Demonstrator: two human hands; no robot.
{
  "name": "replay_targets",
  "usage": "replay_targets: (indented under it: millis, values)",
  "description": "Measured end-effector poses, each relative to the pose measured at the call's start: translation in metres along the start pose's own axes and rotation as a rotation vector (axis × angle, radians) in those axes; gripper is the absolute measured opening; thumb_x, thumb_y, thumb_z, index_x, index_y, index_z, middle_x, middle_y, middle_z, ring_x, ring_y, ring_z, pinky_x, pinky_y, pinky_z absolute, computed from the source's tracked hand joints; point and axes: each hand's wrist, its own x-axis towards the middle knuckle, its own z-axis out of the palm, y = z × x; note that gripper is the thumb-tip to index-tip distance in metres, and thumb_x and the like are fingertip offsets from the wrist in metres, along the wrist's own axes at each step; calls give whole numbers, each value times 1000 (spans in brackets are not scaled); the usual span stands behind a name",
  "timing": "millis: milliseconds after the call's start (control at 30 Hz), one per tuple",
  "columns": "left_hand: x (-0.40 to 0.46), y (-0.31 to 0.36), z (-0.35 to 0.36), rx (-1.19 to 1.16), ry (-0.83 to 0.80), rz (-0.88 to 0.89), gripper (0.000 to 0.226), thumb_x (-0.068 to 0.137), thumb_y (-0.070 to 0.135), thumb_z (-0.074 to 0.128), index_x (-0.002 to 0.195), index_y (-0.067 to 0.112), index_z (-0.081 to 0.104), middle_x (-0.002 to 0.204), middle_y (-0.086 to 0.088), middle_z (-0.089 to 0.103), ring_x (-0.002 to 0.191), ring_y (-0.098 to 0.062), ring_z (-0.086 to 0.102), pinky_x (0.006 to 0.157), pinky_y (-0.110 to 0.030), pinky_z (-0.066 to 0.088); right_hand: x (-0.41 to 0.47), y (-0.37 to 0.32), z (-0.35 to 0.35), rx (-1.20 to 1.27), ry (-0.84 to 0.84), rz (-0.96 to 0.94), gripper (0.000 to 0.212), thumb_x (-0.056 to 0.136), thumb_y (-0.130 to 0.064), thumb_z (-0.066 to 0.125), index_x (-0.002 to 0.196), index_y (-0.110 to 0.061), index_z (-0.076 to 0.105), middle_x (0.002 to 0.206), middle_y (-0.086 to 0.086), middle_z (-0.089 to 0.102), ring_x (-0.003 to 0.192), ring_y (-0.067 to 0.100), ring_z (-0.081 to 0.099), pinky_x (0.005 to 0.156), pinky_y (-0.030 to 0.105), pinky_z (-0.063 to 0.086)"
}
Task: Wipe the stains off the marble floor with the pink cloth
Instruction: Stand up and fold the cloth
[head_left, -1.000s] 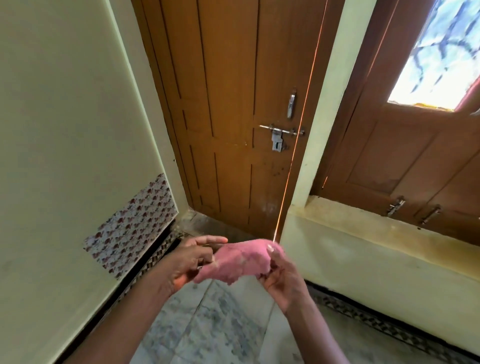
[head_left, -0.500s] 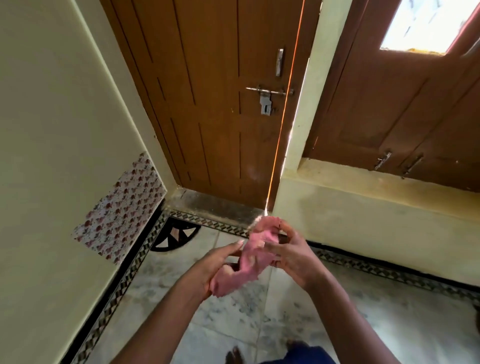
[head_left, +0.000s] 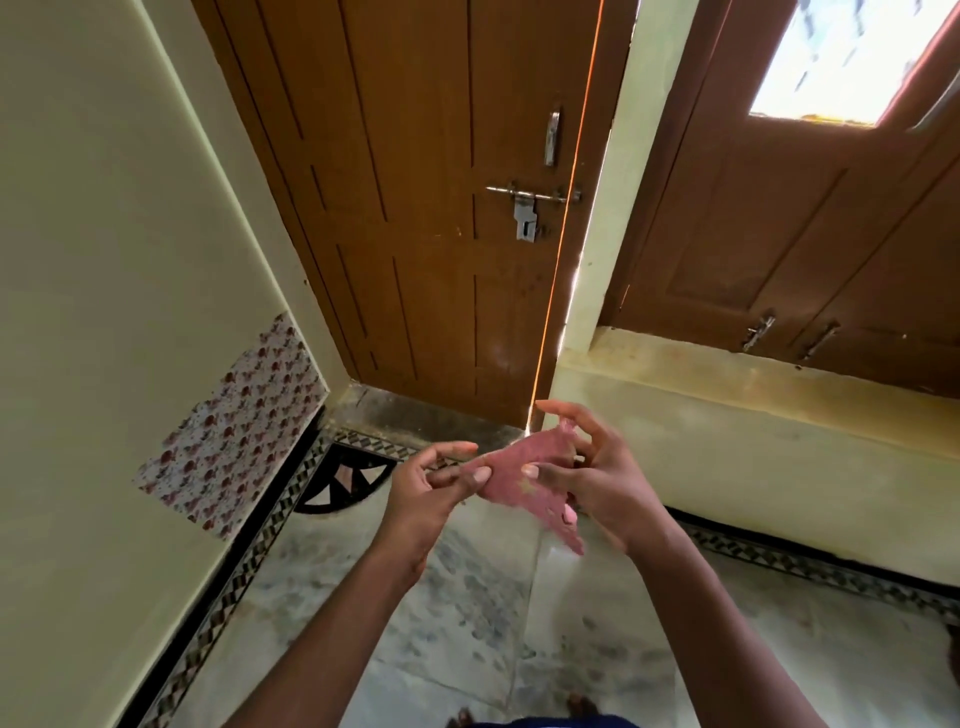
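Note:
The pink cloth (head_left: 524, 478) is stretched flat between both hands at about waist height, well above the marble floor (head_left: 467, 613). My left hand (head_left: 426, 483) pinches its left edge between thumb and fingers. My right hand (head_left: 597, 478) holds the right side, thumb on top, fingers spread behind; one corner of the cloth hangs down below it. The floor is pale grey-white marble with dark smudgy stains scattered over the tiles under and beyond my arms.
A brown wooden door (head_left: 441, 208) with a metal latch (head_left: 530, 202) closes the corner ahead. A cream wall (head_left: 104, 260) with a floral patch runs on the left, a low ledge (head_left: 753, 415) under shutters on the right. A patterned border edges the floor; my toes (head_left: 576, 706) show below.
The view has tilted down from the door toward the floor. The bunched cloth has been pulled out flat between my two hands.

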Motion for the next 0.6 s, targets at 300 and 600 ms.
replay_targets:
  millis: [300,600]
  values:
    - [6,16,22,239,168,271,31,75,15,95,98,25,77,95,3,82,94,-12,79,83,-38,66,17,4,-22,18,90,39,77,59,-1,99,126,-28,73,110,21,79,101,38,79,81,52,68]
    - [8,25,47,307,54,382,33,79,3,90,98,29,85,99,11,83,97,-11,78,81,-25,64,27,4,-41,-196,133,-40,31,76,0,93,101,-14,81,141,0,57,107,19,72,67,21,63]
